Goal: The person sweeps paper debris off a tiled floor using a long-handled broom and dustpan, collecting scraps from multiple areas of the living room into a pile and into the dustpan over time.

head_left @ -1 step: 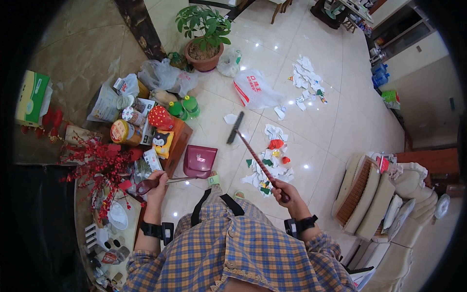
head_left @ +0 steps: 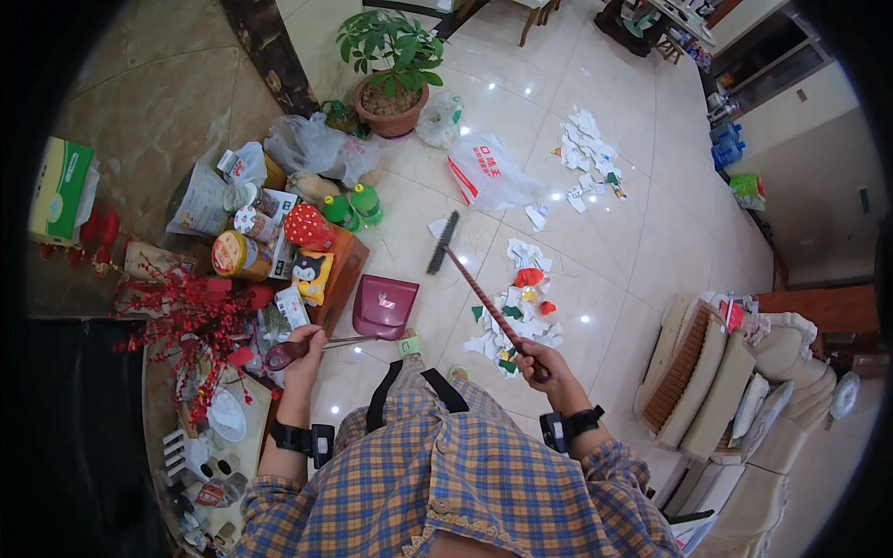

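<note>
My right hand (head_left: 547, 365) grips the reddish-brown handle of a broom (head_left: 445, 244). The broom's narrow bristle head stands on the tiles, touching or just over a white paper scrap (head_left: 437, 227). In my left hand (head_left: 304, 353) is the handle of a long-handled dustpan (head_left: 385, 305). Its maroon pan lies on the floor beside my left foot, near a wooden box. Right of the broom's handle spreads a heap of torn paper (head_left: 526, 325) with red, green and yellow bits. Farther off lies a second heap of paper scraps (head_left: 586, 149).
A white plastic bag (head_left: 488, 172) lies ahead, with a potted plant (head_left: 391, 102) beyond it. Jars, green bottles (head_left: 365, 203) and bags crowd the left side. Red berry branches (head_left: 200, 316) reach out near my left hand. A sofa (head_left: 744, 391) stands at the right.
The broom head has shifted slightly to the left, uncovering less of the paper scrap beside it. The dustpan has barely moved, and both hands keep their hold.
</note>
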`<state>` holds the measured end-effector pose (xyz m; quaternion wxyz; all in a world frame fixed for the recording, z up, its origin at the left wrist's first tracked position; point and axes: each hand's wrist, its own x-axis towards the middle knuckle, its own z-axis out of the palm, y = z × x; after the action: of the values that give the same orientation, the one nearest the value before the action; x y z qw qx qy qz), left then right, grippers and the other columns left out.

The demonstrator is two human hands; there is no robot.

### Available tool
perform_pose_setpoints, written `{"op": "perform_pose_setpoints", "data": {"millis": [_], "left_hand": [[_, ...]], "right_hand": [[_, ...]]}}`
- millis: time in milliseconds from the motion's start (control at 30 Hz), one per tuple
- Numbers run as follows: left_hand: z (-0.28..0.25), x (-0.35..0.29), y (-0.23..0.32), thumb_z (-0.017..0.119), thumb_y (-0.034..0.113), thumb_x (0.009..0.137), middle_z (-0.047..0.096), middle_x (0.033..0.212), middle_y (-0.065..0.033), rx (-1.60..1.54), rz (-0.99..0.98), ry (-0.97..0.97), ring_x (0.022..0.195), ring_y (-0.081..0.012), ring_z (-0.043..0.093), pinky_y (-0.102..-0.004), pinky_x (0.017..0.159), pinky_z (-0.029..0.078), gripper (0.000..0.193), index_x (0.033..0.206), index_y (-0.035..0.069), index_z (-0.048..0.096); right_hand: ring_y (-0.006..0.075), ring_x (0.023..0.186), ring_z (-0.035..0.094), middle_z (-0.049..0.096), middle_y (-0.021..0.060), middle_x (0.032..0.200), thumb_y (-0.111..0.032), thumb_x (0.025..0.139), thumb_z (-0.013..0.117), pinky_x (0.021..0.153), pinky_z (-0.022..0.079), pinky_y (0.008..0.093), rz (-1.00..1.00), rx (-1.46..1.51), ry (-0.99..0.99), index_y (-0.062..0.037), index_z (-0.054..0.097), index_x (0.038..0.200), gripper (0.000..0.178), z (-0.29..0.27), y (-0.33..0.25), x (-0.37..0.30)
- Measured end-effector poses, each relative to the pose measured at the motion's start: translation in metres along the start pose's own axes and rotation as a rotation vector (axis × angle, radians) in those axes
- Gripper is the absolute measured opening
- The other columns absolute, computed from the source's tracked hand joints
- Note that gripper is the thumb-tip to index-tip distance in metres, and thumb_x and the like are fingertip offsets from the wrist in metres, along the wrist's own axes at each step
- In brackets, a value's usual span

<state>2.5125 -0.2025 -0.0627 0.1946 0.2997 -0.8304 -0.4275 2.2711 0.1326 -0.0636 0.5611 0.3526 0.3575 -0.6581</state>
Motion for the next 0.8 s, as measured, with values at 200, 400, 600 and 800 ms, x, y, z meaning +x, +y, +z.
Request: {"op": "perform_pose_setpoints", "data": {"millis": [200, 400, 600, 800], "left_hand": [[0.018, 0.045, 0.015, 0.058, 0.006, 0.075, 0.053, 0.077, -0.0030, -0.481, -0.281, -0.163, 0.070, -0.0091, 0.049, -0.0209, 0.064, 0.040, 0.012, 0.085, 0.000, 0.054], [0.029, 0.089, 0.017, 0.058, 0.006, 0.075, 0.052, 0.076, -0.0026, -0.572, -0.293, -0.153, 0.070, -0.0091, 0.048, -0.0207, 0.063, 0.040, 0.010, 0.083, 0.001, 0.054], [0.049, 0.128, 0.024, 0.057, 0.007, 0.076, 0.052, 0.077, -0.0031, -0.476, -0.191, -0.235, 0.070, -0.0095, 0.048, -0.0216, 0.063, 0.040, 0.011, 0.085, 0.001, 0.054], [0.066, 0.152, 0.032, 0.057, 0.005, 0.075, 0.052, 0.080, -0.0034, -0.452, -0.149, -0.218, 0.074, -0.0106, 0.048, -0.0221, 0.067, 0.040, 0.013, 0.087, 0.001, 0.053]], "right_hand": [[0.0064, 0.044, 0.042, 0.044, 0.0046, 0.060, -0.010, 0.081, 0.045, 0.033, 0.037, 0.0156, 0.054, 0.058, 0.010, -0.0050, 0.039, 0.084, 0.008, 0.039, -0.021, 0.054], [0.0062, 0.044, 0.042, 0.044, 0.0045, 0.060, -0.012, 0.080, 0.049, 0.033, 0.036, 0.0135, -0.066, 0.105, 0.129, -0.0035, 0.041, 0.087, 0.013, 0.020, -0.019, 0.036], [0.0047, 0.045, 0.043, 0.047, 0.0042, 0.063, -0.012, 0.081, 0.046, 0.034, 0.037, 0.0140, -0.128, 0.282, 0.127, -0.0047, 0.044, 0.089, 0.011, -0.052, -0.022, -0.017], [0.0050, 0.045, 0.043, 0.047, 0.0054, 0.065, -0.012, 0.082, 0.045, 0.036, 0.038, 0.0156, -0.247, 0.113, 0.299, -0.0096, 0.043, 0.092, 0.011, -0.051, -0.037, -0.042]]}}
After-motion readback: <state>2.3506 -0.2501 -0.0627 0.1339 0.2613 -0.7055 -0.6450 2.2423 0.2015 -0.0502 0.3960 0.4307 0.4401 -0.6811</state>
